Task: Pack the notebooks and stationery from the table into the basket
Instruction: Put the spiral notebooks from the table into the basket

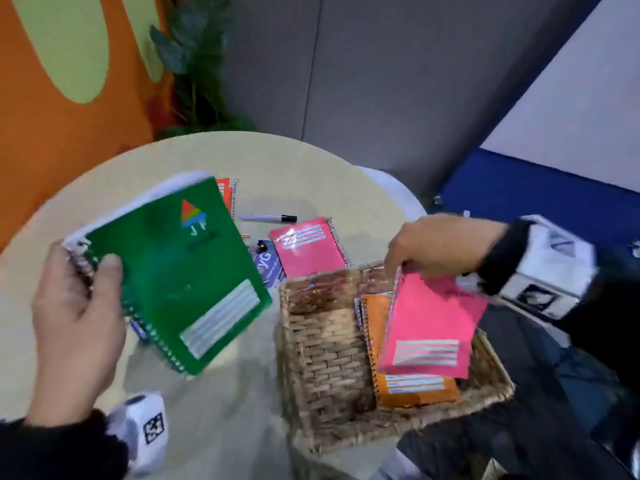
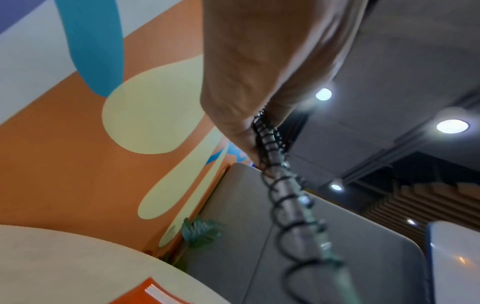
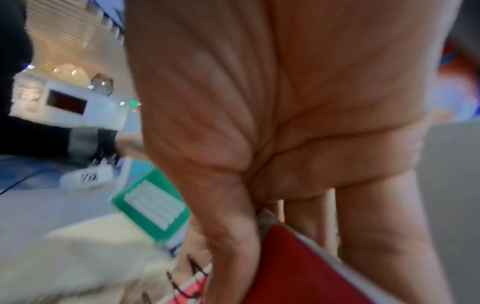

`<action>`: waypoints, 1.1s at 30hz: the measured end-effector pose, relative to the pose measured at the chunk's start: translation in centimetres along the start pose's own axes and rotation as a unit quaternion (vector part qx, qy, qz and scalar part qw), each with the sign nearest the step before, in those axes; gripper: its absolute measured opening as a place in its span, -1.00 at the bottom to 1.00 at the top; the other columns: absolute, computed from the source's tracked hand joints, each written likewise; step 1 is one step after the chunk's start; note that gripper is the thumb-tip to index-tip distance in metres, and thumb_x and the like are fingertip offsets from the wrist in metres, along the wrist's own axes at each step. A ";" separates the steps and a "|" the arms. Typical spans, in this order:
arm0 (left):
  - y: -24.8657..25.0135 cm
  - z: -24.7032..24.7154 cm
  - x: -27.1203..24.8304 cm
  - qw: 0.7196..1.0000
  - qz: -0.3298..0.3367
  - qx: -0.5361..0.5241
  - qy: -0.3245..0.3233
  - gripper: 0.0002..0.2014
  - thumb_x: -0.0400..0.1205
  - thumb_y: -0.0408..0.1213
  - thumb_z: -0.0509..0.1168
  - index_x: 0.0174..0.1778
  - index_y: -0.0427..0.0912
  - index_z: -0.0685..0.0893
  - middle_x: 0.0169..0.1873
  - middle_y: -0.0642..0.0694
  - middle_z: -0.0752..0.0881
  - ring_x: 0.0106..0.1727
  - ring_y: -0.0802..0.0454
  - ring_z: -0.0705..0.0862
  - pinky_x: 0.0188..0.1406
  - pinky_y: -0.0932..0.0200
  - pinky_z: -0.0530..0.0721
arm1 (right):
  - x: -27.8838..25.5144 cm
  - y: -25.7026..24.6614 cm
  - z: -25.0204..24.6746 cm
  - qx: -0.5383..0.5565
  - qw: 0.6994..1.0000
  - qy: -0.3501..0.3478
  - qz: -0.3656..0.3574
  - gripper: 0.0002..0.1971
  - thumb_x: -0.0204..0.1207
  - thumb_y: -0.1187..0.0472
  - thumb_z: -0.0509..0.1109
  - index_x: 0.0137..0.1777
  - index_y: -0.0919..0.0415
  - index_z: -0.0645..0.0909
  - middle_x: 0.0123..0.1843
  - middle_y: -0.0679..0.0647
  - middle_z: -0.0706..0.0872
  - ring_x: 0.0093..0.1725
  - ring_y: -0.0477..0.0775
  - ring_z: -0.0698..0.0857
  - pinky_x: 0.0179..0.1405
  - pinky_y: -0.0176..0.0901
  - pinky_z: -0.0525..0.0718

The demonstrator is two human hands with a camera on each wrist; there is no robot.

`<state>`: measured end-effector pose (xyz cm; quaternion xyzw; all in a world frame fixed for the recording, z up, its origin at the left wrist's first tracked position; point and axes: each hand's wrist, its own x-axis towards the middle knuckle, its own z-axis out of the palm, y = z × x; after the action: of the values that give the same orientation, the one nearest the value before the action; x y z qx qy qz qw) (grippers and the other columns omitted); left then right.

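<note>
My left hand [image 1: 79, 299] grips a green spiral notebook [image 1: 183, 268] by its wire spine and holds it tilted above the table, left of the basket. The spine [image 2: 285, 197] runs down from my palm in the left wrist view. My right hand [image 1: 436, 244] pinches the top corner of a pink notebook [image 1: 433, 327] that hangs over the wicker basket [image 1: 322, 348]. An orange notebook [image 1: 405, 379] lies inside the basket under it. In the right wrist view my thumb and fingers clamp the pink notebook's [image 3: 298, 267] edge, with the green notebook [image 3: 153, 205] beyond.
On the round beige table [image 1: 277, 161] lie a second pink notebook [image 1: 308, 247], a black-capped marker [image 1: 270, 218], an orange notebook [image 1: 227, 190] partly behind the green one, and a purple card [image 1: 265, 263]. A plant [image 1: 194, 71] stands behind the table.
</note>
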<state>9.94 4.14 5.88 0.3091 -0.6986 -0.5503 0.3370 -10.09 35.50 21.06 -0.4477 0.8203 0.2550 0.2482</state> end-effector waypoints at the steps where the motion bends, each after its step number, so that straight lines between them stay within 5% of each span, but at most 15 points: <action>1: 4.8 1.9 -2.6 0.998 0.003 -0.039 -0.040 -0.83 0.68 -0.01 0.15 0.13 0.18 0.57 0.04 0.27 0.74 0.09 0.23 0.71 0.03 0.24 0.73 | 1.1 -0.5 1.3 0.018 0.999 -0.028 0.014 -0.61 0.50 0.29 0.25 0.22 -0.14 0.65 0.18 0.01 0.75 0.17 0.16 0.71 0.08 -0.10 0.62; 3: 6.9 3.8 -5.7 0.991 0.025 -0.051 -0.119 -0.75 0.74 -0.29 0.14 0.13 0.19 0.58 0.05 0.14 0.75 0.11 0.02 0.73 -0.04 0.07 0.76 | 3.8 -1.5 4.1 0.031 0.994 -0.101 0.030 -0.65 0.53 0.30 0.24 0.27 0.07 0.66 0.13 0.12 0.75 0.11 0.18 0.72 0.10 -0.10 0.64; 5: 6.9 4.5 -8.0 0.985 0.000 -0.089 -0.146 -0.68 0.74 -0.36 0.14 0.11 0.21 0.62 0.02 0.12 0.78 0.12 -0.03 0.72 -0.01 -0.02 0.72 | 6.7 -2.5 6.7 0.014 0.988 -0.157 0.004 -0.68 0.57 0.27 0.26 0.29 0.24 0.65 0.24 0.19 0.72 0.22 0.21 0.69 0.22 -0.02 0.64; 8: 6.2 5.4 -9.8 0.980 -0.025 -0.079 -0.179 -0.65 0.72 -0.39 0.14 0.09 0.24 0.63 0.03 0.25 0.78 0.05 0.33 0.70 0.09 0.41 0.66 | 9.3 -2.9 9.5 -0.002 0.988 -0.153 -0.029 -0.67 0.59 0.22 0.27 0.32 0.19 0.64 0.30 0.17 0.71 0.26 0.22 0.68 0.14 -0.07 0.60; 10: 6.2 5.8 -10.8 0.979 -0.024 -0.060 -0.195 -0.71 0.68 -0.29 0.17 0.10 0.26 0.61 0.07 0.27 0.77 0.08 0.40 0.69 0.13 0.50 0.61 | 9.9 -2.2 10.9 0.010 0.990 -0.130 -0.044 -0.61 0.58 0.30 0.28 0.41 0.13 0.56 0.39 0.14 0.64 0.34 0.22 0.62 0.21 0.00 0.60; 13: 6.5 5.9 -11.2 0.977 -0.018 -0.031 -0.210 -0.82 0.64 0.00 0.26 0.15 0.26 0.58 0.12 0.15 0.75 0.21 0.19 0.69 0.27 0.12 0.61 | 9.2 -0.2 12.1 0.100 0.991 -0.072 -0.048 -0.20 0.37 0.25 0.53 0.57 -0.04 0.25 0.58 0.07 0.42 0.50 0.17 0.46 0.42 0.17 0.52; 15: 7.1 6.3 -11.3 0.975 -0.017 -0.020 -0.221 -0.78 0.62 -0.02 0.24 0.18 0.28 0.57 0.13 0.18 0.74 0.22 0.23 0.68 0.26 0.16 0.60 | 7.2 1.1 11.8 0.344 0.934 -0.040 -0.088 0.05 0.24 0.17 0.62 0.63 -0.10 0.04 0.63 0.03 0.30 0.57 0.10 0.36 0.57 0.25 0.34; 17: 8.1 7.1 -11.3 0.969 -0.013 -0.008 -0.249 -0.80 0.67 -0.11 0.22 0.17 0.28 0.56 0.09 0.31 0.74 0.15 0.41 0.66 0.15 0.28 0.63 | 4.3 1.1 11.1 0.520 0.844 -0.005 -0.129 0.06 0.27 0.15 0.61 0.63 -0.18 -0.02 0.60 0.03 0.34 0.55 0.03 0.39 0.57 0.12 0.34; 19: 9.3 8.4 -11.6 0.958 -0.001 0.004 -0.287 -0.73 0.68 -0.23 0.18 0.10 0.32 0.55 0.03 0.38 0.74 0.06 0.46 0.67 0.00 0.41 0.60 | 1.8 0.0 11.1 0.609 0.777 0.037 -0.153 -0.14 0.35 0.21 0.56 0.57 -0.14 0.16 0.51 0.05 0.49 0.47 0.04 0.52 0.46 0.01 0.50; 22: 10.7 10.5 -12.2 0.947 -0.001 -0.028 -0.321 -0.66 0.70 -0.34 0.17 0.14 0.30 0.56 0.06 0.38 0.75 0.08 0.48 0.69 -0.03 0.58 0.61 | -0.2 -1.2 12.7 0.714 0.676 0.121 -0.133 -0.59 0.46 0.36 0.43 0.30 0.12 0.55 0.23 0.13 0.76 0.23 0.19 0.74 0.22 0.13 0.70; 24: 10.9 11.8 -12.3 0.936 -0.026 -0.039 -0.348 -0.67 0.69 -0.26 0.19 0.24 0.30 0.54 0.12 0.37 0.74 0.14 0.49 0.68 0.08 0.45 0.64 | -1.0 -0.5 14.2 0.768 0.613 0.155 -0.097 -0.67 0.49 0.46 0.37 0.23 0.21 0.61 0.13 0.14 0.81 0.10 0.16 0.79 0.08 0.03 0.77; 26: 10.1 12.7 -12.2 0.922 -0.029 0.007 -0.386 -0.64 0.66 -0.12 0.22 0.29 0.45 0.45 0.17 0.37 0.70 0.17 0.53 0.65 0.17 0.34 0.67 | -1.7 0.9 15.5 0.795 0.583 0.150 -0.073 -0.65 0.52 0.52 0.31 0.27 0.28 0.59 0.17 0.20 0.80 0.13 0.18 0.79 0.10 -0.01 0.77; 30: 7.3 12.5 -10.4 0.900 0.023 0.173 -0.400 -0.64 0.67 -0.09 0.23 0.20 0.56 0.36 0.11 0.36 0.66 0.09 0.53 0.65 0.14 0.49 0.60 | -1.2 4.0 19.7 0.790 0.607 0.081 0.031 -0.69 0.57 0.51 0.27 0.20 0.19 0.64 0.11 0.15 0.83 0.06 0.14 0.82 -0.10 -0.09 0.81; 32: 5.6 11.6 -9.0 0.882 0.041 0.268 -0.386 -0.67 0.68 -0.09 0.23 0.35 0.32 0.48 0.19 0.20 0.70 0.17 0.32 0.65 0.21 0.34 0.57 | 0.1 4.9 21.9 0.721 0.685 0.032 0.097 -0.73 0.57 0.42 0.32 0.18 0.11 0.63 0.12 0.10 0.83 0.11 0.14 0.80 -0.03 0.00 0.80; 33: 4.9 11.1 -8.2 0.872 0.041 0.306 -0.379 -0.65 0.68 -0.10 0.23 0.40 0.17 0.51 0.23 0.12 0.71 0.19 0.25 0.66 0.20 0.31 0.57 | 1.0 5.3 22.8 0.644 0.755 0.022 0.121 -0.75 0.55 0.35 0.35 0.17 0.07 0.62 0.16 0.09 0.81 0.19 0.15 0.76 0.13 0.06 0.75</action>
<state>5.42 17.91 7.71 0.1358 -0.9182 -0.3696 -0.0431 -11.03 52.03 4.43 -0.0844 0.8432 -0.3156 0.4269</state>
